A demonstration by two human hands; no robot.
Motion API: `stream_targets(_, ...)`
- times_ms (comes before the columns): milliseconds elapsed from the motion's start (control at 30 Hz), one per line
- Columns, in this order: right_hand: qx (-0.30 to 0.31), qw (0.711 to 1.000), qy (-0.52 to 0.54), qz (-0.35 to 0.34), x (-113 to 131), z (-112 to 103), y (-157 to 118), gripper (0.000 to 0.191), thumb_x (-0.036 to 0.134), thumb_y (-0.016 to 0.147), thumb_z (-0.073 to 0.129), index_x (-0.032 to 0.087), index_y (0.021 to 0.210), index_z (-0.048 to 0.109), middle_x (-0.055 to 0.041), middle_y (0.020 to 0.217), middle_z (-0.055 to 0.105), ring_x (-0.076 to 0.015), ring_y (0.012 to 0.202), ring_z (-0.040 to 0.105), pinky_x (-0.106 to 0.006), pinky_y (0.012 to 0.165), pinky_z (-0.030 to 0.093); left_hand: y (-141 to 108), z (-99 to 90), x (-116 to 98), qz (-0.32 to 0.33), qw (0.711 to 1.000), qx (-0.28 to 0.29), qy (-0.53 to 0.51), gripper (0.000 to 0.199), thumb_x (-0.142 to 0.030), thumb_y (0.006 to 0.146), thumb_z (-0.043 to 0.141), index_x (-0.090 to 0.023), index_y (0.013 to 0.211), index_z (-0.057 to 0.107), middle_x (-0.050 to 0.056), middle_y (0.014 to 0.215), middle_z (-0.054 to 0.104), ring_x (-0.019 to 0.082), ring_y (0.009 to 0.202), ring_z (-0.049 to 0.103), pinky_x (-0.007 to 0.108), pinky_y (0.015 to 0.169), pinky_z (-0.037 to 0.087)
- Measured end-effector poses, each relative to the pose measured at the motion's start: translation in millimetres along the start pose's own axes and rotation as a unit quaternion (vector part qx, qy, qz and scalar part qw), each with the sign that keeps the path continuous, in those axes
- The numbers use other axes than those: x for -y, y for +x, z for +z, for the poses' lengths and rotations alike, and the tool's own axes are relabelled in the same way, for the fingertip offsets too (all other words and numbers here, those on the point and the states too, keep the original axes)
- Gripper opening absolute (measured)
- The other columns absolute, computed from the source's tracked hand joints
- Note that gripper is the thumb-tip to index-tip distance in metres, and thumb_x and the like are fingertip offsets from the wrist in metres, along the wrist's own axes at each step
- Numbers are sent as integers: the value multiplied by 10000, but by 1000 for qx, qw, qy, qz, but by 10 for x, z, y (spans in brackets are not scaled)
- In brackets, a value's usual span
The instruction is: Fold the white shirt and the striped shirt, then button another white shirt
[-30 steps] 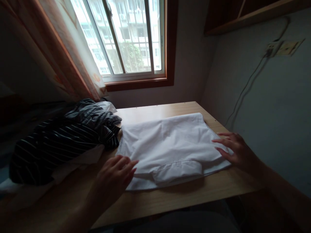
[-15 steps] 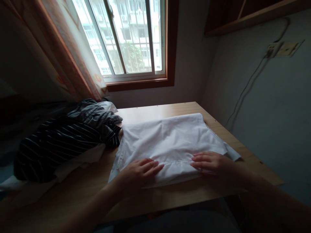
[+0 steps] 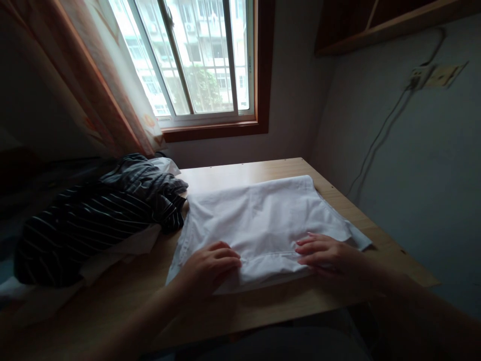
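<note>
Pressing at the near part of a white cloth (image 3: 259,213) in the head view, you rest both bare hands on its folds at a wooden table (image 3: 240,318). Your left hand (image 3: 212,263) lies at the cloth's near left part, fingers together and loosely bent; whether they pinch any fabric cannot be told. Your right hand (image 3: 328,254) lies across from it, fingers stretched out and slightly parted on top of the cloth, its thumb hard to make out in shadow. The cloth lies folded and wrinkled, layers showing at both sides, with a seam running between your hands. To its left is a heap of black striped clothing (image 3: 101,215); beyond the table are a window (image 3: 203,60) and an orange patterned curtain (image 3: 108,85).
</note>
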State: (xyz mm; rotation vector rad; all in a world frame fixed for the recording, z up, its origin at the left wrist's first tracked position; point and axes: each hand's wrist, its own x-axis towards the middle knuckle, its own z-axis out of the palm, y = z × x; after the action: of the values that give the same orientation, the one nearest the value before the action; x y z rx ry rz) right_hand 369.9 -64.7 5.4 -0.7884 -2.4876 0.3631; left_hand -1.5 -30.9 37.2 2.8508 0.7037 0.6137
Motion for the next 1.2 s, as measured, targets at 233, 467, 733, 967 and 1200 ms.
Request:
stream_targets(233, -21, 996, -81, -3, 247, 43, 118, 342, 216, 956, 541, 212, 1284, 636, -105, 1309, 646, -216, 1286, 540, -409, 1076, 464, 28, 86, -297, 27, 997, -20, 69, 405, -99, 940, 402, -186, 1294, 578, 77, 1281, 662, 215, 1197, 584, 381, 1010, 512)
stream_targets(467, 108, 992, -54, 48, 500, 270, 184, 668, 417, 989, 482, 215, 1563, 206, -80, 1589, 286, -208, 1477, 242, -408, 1216, 238, 46, 353, -627, 16, 993, 113, 33, 741, -426, 977, 472, -177, 1577, 115, 107, 1590, 288, 261, 1468, 279, 432, 1200, 292)
stream_targets(733, 178, 979, -16, 96, 462, 168, 82, 673, 508, 981, 458, 274, 1555, 194, -42, 1606, 216, -235, 1491, 173, -453, 1223, 180, -36, 176, -614, -19, 985, 171, -15, 693, -480, 983, 444, -242, 1572, 168, 63, 1585, 298, 246, 1460, 296, 410, 1203, 283)
stream_targets(967, 93, 991, 12, 98, 409, -50, 450, 371, 350, 986, 484, 237, 1303, 640, -80, 1363, 610, -207, 1243, 581, -362, 1064, 462, 283, 100, -402, -48, 989, 84, -109, 346, -230, 978, 439, -248, 1266, 631, 45, 1257, 685, 179, 1117, 657, 316, 958, 541)
stream_targets(1200, 6, 980, -123, 159, 31, 443, 916, 457, 243, 975, 419, 118, 1399, 535, -158, 1462, 494, -269, 1391, 419, -500, 1151, 340, 576, 585, 70, -57, 998, 26, 21, 421, -296, 981, 444, -140, 1358, 542, 129, 1430, 546, 238, 1385, 439, 442, 1147, 384)
